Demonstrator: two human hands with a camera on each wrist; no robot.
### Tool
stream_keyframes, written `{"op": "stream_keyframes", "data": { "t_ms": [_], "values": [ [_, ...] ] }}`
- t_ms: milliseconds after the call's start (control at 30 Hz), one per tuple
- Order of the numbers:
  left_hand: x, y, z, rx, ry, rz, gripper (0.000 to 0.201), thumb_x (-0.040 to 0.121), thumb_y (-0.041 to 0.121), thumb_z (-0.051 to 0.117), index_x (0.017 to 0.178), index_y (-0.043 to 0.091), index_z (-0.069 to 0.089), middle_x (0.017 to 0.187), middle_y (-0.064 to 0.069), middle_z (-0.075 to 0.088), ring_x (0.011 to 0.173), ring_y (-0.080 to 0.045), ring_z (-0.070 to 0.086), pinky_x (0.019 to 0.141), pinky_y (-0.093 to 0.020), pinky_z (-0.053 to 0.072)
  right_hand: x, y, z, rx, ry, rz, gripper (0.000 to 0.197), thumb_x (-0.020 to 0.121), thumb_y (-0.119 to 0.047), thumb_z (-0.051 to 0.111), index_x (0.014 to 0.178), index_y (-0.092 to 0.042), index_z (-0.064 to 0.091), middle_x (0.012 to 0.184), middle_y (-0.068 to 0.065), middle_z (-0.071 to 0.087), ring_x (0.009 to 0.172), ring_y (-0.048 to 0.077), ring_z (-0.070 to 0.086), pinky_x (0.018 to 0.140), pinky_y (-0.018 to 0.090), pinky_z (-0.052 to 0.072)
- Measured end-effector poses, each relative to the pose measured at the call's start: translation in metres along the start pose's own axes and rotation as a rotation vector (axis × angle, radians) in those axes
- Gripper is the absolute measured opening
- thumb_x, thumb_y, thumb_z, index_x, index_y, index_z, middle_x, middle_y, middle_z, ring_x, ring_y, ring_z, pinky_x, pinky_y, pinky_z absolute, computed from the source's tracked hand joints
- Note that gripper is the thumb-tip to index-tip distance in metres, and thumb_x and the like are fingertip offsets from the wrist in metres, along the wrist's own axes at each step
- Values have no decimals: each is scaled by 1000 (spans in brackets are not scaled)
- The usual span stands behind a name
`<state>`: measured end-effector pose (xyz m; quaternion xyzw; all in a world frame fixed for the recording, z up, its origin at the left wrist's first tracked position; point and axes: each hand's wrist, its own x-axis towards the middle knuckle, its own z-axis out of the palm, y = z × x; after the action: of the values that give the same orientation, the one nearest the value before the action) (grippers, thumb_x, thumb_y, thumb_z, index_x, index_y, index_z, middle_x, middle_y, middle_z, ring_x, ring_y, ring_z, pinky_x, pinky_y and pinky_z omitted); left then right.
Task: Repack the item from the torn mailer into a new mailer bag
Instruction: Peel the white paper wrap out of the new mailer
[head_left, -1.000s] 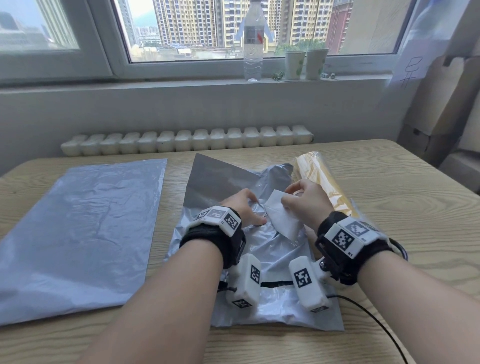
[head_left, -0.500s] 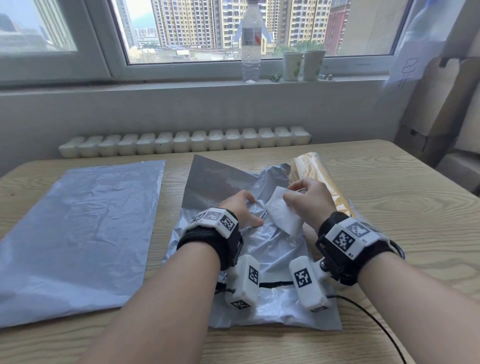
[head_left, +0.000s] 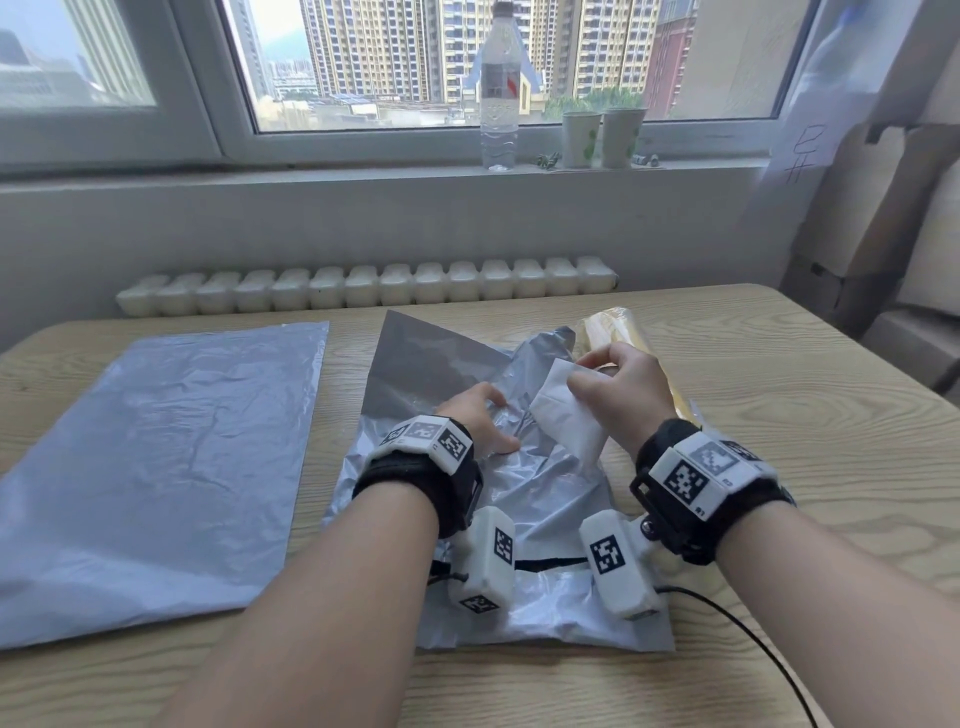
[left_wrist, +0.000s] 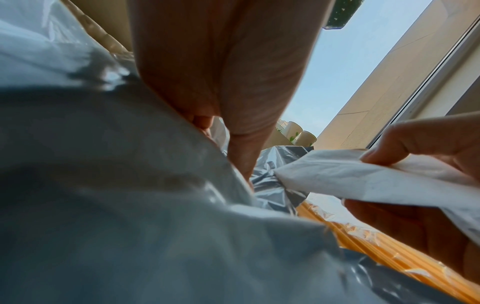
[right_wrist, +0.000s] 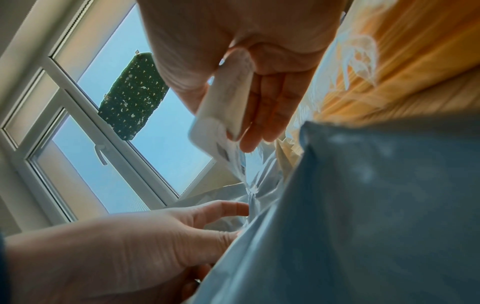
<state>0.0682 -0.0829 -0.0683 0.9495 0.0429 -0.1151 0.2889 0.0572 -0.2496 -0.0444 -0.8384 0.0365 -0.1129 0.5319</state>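
The torn grey mailer (head_left: 545, 499) lies crumpled at the table's middle. My left hand (head_left: 493, 415) rests on it, and thumb and fingers pinch its film (left_wrist: 130, 205). My right hand (head_left: 576, 374) pinches a white paper label (head_left: 566, 421) that stands up from the mailer; the label (left_wrist: 363, 181) is partly peeled, its lower end still on the film. A yellow item in clear wrap (head_left: 613, 325) lies under my right hand, half inside the mailer's torn side. The new grey mailer (head_left: 156, 457) lies flat at the left, untouched.
A water bottle (head_left: 498, 88) and two paper cups (head_left: 602, 135) stand on the windowsill behind the table. A white radiator (head_left: 363, 286) runs along the far edge. Cardboard boxes (head_left: 883, 234) stand at the right. A black cable (head_left: 753, 644) trails by my right wrist.
My right hand has lifted the white label a little higher and farther from me. My left hand has stayed on the mailer.
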Motion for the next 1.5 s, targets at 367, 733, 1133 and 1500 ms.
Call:
{"op": "stream_keyframes", "data": {
  "t_ms": [367, 733, 1133, 1500],
  "values": [
    [6, 21, -19, 68, -34, -32, 54, 71, 54, 76, 105, 13, 67, 98, -5, 70, 85, -22, 65, 67, -28, 47, -1, 3, -2, -16, -18, 7, 9, 75, -17, 61, 83, -17, 65, 82, -1, 64, 72, 15, 58, 60, 25, 42],
    [26, 19, -2, 84, -40, -67, 46, 64, 50, 82, 85, 16, 59, 102, -7, 70, 82, -23, 61, 65, -27, 42, 3, 8, -7, -64, 10, 1, 9, 77, -16, 62, 86, -16, 66, 78, -4, 61, 69, 9, 54, 56, 22, 40],
    [28, 13, 0, 171, 32, 16, 32, 79, 34, 73, 98, 9, 69, 102, -9, 70, 95, -26, 65, 74, -28, 48, 1, -1, -16, 70, 31, -27, 4, 75, -19, 61, 76, -16, 65, 74, -3, 64, 70, 14, 58, 63, 31, 47],
    [36, 25, -73, 261, 247, 38, 16, 89, 12, 61, 102, 5, 65, 102, -13, 70, 91, -29, 66, 69, -31, 49, 9, -24, -36, 95, 39, -80, 12, 79, -23, 61, 76, -12, 66, 81, 5, 70, 82, 28, 67, 75, 46, 57]
  ]
}}
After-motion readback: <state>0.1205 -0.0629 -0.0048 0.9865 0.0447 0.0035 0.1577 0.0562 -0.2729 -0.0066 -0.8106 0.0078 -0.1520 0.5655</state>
